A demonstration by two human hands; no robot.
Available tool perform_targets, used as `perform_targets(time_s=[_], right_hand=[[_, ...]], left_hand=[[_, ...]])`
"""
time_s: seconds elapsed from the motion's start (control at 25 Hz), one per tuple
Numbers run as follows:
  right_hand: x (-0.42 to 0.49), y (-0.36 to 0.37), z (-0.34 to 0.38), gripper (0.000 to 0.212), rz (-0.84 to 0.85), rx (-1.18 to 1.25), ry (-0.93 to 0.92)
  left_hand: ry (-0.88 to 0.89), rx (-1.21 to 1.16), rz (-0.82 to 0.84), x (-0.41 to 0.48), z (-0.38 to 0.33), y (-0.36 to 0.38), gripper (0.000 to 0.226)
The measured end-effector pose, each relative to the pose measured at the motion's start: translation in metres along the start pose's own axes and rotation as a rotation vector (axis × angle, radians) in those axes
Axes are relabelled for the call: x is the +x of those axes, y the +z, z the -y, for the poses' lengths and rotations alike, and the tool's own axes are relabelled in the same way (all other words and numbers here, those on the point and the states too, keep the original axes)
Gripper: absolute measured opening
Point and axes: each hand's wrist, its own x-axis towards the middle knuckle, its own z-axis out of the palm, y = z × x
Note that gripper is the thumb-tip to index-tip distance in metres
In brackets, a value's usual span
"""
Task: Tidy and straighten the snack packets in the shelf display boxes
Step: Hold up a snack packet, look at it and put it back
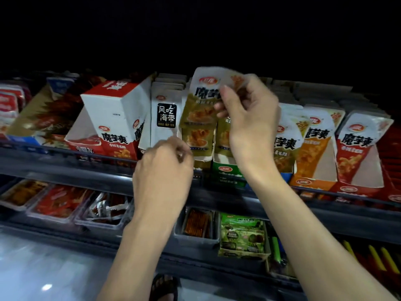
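the olive-gold packet [201,105] has a white top with a red oval logo and black characters, and an orange food picture lower down. left of it, a white packet [166,115] bears a black label with white characters. further left, a white and red box [115,118]. to the right, an orange box [308,183] and a red box [344,188], both white inside. nearer, a green packet [243,235] with dark patches.
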Motion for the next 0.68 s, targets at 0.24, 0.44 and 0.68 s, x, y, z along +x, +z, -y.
perform_targets(time_s=[0.24,0.44,0.68], right_hand=[[-0.007,0.015,-0.042,0.009,0.133,-0.534,-0.092],[-0.005,0.015,-0.046,0.023,0.12,-0.696,-0.155],[-0.011,0.016,-0.041,0.062,0.069,-0.73,-0.273]], left_hand=[[0.011,0.085,0.058,-0.001,0.001,-0.005,0.018],[0.008,0.046,0.096,-0.002,0.0,-0.003,0.015],[0.01,0.053,0.119,-0.002,-0.001,0.0,0.016]])
